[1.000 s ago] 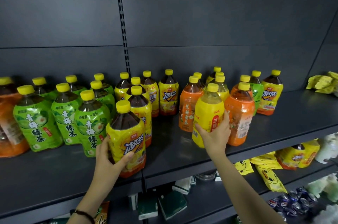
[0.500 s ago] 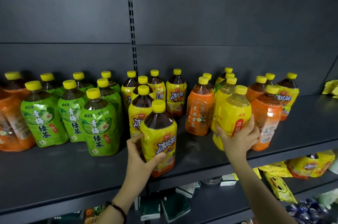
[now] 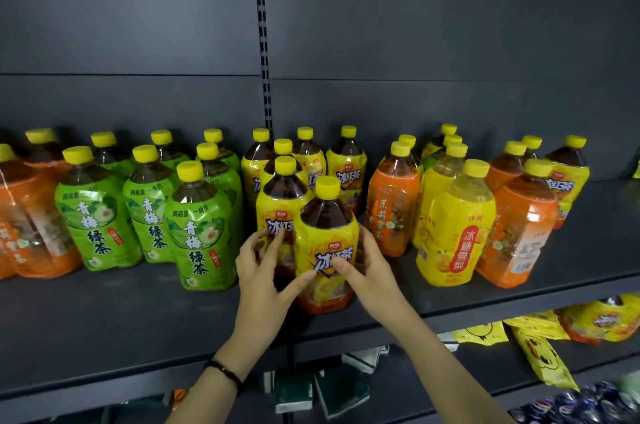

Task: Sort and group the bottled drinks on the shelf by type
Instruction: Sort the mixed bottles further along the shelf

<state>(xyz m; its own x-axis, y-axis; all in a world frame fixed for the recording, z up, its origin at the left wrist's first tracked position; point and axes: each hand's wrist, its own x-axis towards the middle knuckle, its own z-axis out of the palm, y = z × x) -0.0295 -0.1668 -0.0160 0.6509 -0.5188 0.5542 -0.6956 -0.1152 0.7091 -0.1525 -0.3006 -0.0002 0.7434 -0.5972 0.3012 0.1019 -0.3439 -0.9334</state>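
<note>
My right hand (image 3: 367, 271) had let go of the pear bottle (image 3: 453, 226) and come across to the tea bottle (image 3: 327, 226). My left hand (image 3: 263, 271) had slid that bottle over from beside the green bottles (image 3: 201, 226). Now both hands were wrapped round it, thumbs on the front. It stood on the shelf (image 3: 138, 326) near the front edge, right in front of the other tea bottles (image 3: 346, 163). I think it was nearly home with its own kind.
</note>
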